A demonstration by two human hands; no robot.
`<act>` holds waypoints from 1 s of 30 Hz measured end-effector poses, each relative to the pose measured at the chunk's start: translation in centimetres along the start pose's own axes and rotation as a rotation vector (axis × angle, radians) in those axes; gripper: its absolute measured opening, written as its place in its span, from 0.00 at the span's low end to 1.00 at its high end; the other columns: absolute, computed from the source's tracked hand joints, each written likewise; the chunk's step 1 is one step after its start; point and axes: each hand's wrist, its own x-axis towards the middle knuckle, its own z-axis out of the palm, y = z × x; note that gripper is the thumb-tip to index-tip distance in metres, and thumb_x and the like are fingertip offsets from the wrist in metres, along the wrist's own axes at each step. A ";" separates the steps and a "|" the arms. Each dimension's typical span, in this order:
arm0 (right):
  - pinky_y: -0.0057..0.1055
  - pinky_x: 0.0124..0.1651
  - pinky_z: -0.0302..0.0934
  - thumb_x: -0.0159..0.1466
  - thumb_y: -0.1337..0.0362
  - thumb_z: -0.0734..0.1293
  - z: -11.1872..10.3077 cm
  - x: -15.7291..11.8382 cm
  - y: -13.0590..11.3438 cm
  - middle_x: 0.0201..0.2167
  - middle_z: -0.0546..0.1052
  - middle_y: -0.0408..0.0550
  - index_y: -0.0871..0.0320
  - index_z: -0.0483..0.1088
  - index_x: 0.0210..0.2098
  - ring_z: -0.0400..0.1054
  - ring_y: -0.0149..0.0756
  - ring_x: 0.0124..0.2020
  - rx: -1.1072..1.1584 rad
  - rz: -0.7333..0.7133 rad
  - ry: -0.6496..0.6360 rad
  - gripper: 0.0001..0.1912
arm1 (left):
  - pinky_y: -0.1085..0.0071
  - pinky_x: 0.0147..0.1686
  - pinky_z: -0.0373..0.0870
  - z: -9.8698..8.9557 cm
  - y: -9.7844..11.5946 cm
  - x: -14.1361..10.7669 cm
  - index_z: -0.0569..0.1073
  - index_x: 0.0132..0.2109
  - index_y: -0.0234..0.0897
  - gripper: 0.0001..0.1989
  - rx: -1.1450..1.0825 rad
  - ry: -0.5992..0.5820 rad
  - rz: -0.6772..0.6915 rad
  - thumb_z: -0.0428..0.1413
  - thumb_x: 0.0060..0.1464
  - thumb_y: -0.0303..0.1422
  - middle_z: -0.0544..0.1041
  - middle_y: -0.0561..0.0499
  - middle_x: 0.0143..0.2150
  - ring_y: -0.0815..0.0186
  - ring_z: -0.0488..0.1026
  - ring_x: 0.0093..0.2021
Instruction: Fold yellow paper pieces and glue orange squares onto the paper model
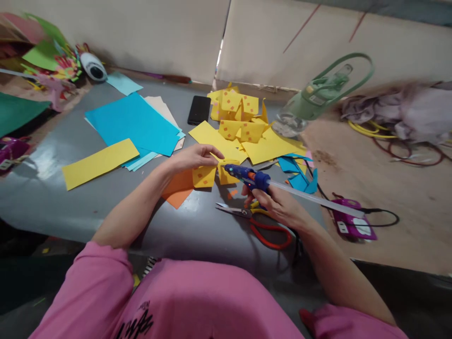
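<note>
In my right hand (273, 200) is a blue glue gun (249, 176), a long clear glue stick (314, 198) poking out of its back. Its nozzle points left, at a folded yellow paper piece with orange squares (205, 176). My left hand (197, 156) pinches the top edge of that piece. Under it lies an orange paper sheet (179, 190). Scissors with red and yellow handles (270, 233) rest just below the glue gun, blades to the left. Behind my hands stand several similar spotted yellow paper pieces (240, 104).
Blue paper sheets (136, 123) and a yellow strip (100, 164) lie at the left. A black phone (199, 109) lies at the back. A green-topped bottle (312, 101) stands back right. Blue paper scraps (300, 175) and a purple power strip (353, 220) with a cable are at the right.
</note>
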 end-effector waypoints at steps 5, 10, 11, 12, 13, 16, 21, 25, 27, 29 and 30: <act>0.34 0.33 0.70 0.69 0.51 0.59 -0.1 0.0 0.3 0.32 0.79 0.49 0.54 0.67 0.39 0.76 0.41 0.29 -0.015 0.031 0.000 0.14 | 0.73 0.27 0.52 0.1 0.3 -0.1 0.78 0.51 0.36 0.17 0.007 -0.003 -0.007 0.62 0.56 0.39 0.75 0.52 0.35 0.73 0.61 0.29; 0.34 0.33 0.71 0.70 0.50 0.58 -0.1 -0.1 0.4 0.33 0.79 0.50 0.55 0.66 0.40 0.77 0.41 0.30 -0.017 0.060 -0.023 0.15 | 0.74 0.28 0.54 0.2 0.6 -0.1 0.78 0.49 0.36 0.16 0.000 0.013 -0.023 0.62 0.55 0.37 0.74 0.52 0.34 0.73 0.62 0.29; 0.34 0.33 0.70 0.70 0.50 0.57 -0.1 -0.1 0.5 0.32 0.79 0.50 0.55 0.66 0.39 0.77 0.41 0.30 -0.039 0.059 -0.017 0.15 | 0.74 0.29 0.55 0.2 0.6 -0.1 0.78 0.49 0.35 0.16 -0.011 0.011 -0.022 0.62 0.55 0.37 0.74 0.52 0.34 0.72 0.63 0.30; 0.34 0.33 0.70 0.70 0.50 0.57 -0.1 -0.1 0.5 0.30 0.78 0.49 0.55 0.66 0.39 0.76 0.41 0.29 -0.062 0.053 -0.011 0.16 | 0.74 0.30 0.56 0.2 0.5 0.0 0.78 0.48 0.35 0.16 -0.024 0.008 -0.016 0.62 0.54 0.37 0.74 0.53 0.34 0.72 0.64 0.30; 0.34 0.33 0.69 0.70 0.50 0.57 -0.1 -0.2 0.5 0.29 0.78 0.49 0.55 0.66 0.39 0.76 0.41 0.29 -0.081 0.049 -0.007 0.16 | 0.74 0.31 0.57 0.2 0.5 0.0 0.79 0.48 0.35 0.16 -0.036 0.001 -0.008 0.63 0.54 0.37 0.74 0.53 0.34 0.71 0.65 0.31; 0.34 0.32 0.68 0.70 0.50 0.57 0.0 -0.3 0.8 0.30 0.79 0.48 0.54 0.66 0.40 0.75 0.41 0.29 -0.109 0.045 -0.018 0.16 | 0.73 0.31 0.57 0.2 0.3 0.1 0.79 0.47 0.36 0.16 -0.042 -0.008 0.000 0.63 0.53 0.38 0.72 0.54 0.32 0.71 0.65 0.31; 0.34 0.32 0.67 0.69 0.50 0.58 0.2 -0.5 1.2 0.30 0.79 0.48 0.54 0.66 0.39 0.74 0.41 0.28 -0.176 0.012 0.035 0.15 | 0.73 0.29 0.55 0.4 0.6 -0.2 0.79 0.47 0.36 0.15 -0.020 0.000 -0.032 0.62 0.53 0.37 0.70 0.55 0.30 0.71 0.63 0.29; 0.35 0.31 0.66 0.69 0.50 0.57 0.2 -0.5 1.3 0.29 0.79 0.49 0.54 0.66 0.40 0.74 0.42 0.28 -0.189 0.049 0.003 0.15 | 0.73 0.29 0.57 0.6 0.9 -0.3 0.80 0.46 0.36 0.15 -0.005 -0.003 -0.042 0.62 0.52 0.37 0.72 0.54 0.31 0.71 0.65 0.30; 0.36 0.32 0.66 0.68 0.50 0.57 0.2 -0.4 1.2 0.29 0.78 0.49 0.54 0.65 0.40 0.74 0.43 0.28 -0.186 0.067 -0.010 0.15 | 0.74 0.29 0.58 0.6 0.9 -0.4 0.80 0.47 0.35 0.16 -0.016 -0.011 -0.050 0.63 0.52 0.37 0.73 0.53 0.32 0.71 0.65 0.30; 0.36 0.32 0.66 0.68 0.49 0.57 0.1 -0.4 1.2 0.30 0.78 0.50 0.54 0.65 0.40 0.74 0.44 0.29 -0.187 0.062 -0.004 0.15 | 0.74 0.29 0.58 0.6 0.8 -0.4 0.80 0.47 0.35 0.16 -0.021 -0.008 -0.053 0.63 0.51 0.37 0.74 0.53 0.32 0.71 0.66 0.30; 0.36 0.32 0.66 0.68 0.49 0.57 0.1 -0.4 1.1 0.30 0.78 0.50 0.54 0.65 0.40 0.74 0.44 0.29 -0.189 0.059 -0.001 0.16 | 0.74 0.30 0.58 0.6 0.8 -0.3 0.80 0.46 0.36 0.16 -0.019 -0.006 -0.054 0.64 0.51 0.37 0.74 0.53 0.32 0.71 0.66 0.31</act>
